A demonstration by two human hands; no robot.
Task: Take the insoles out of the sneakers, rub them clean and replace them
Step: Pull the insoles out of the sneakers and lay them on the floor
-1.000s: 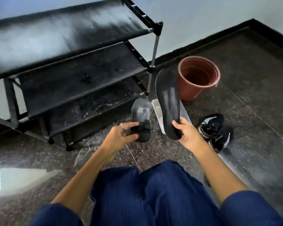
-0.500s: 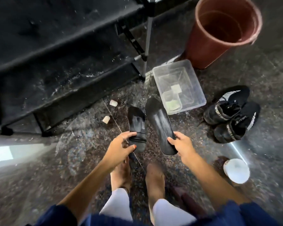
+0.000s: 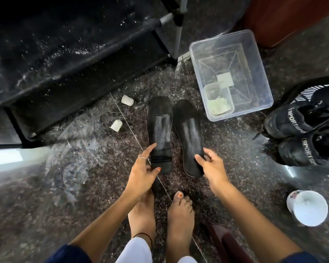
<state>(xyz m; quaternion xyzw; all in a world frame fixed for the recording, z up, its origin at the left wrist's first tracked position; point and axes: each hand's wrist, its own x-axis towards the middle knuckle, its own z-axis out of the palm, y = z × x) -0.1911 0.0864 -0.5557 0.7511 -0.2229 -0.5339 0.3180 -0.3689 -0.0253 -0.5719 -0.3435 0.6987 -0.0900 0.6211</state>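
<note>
Two black insoles with pale grey smears lie side by side, low over the speckled floor, toes pointing away from me. My left hand (image 3: 143, 172) grips the heel end of the left insole (image 3: 160, 128), thumb on top. My right hand (image 3: 211, 166) pinches the heel end of the right insole (image 3: 189, 131). Whether the insoles rest on the floor I cannot tell. A pair of black sneakers (image 3: 302, 133) with "SPORT" tongue straps stands at the right, openings up.
A clear plastic tub (image 3: 258, 69) holding pale sponges and wipes sits beyond the insoles. A black shoe rack (image 3: 74, 59) fills the upper left. A brown bucket (image 3: 285, 18) stands top right, a white cup (image 3: 307, 207) lower right. Two white lumps (image 3: 122, 112) lie nearby. My bare feet (image 3: 160, 215) stand below.
My view has tipped down towards the floor. Both hands have lowered the insoles from upright in the air to lying flat and parallel near the floor.
</note>
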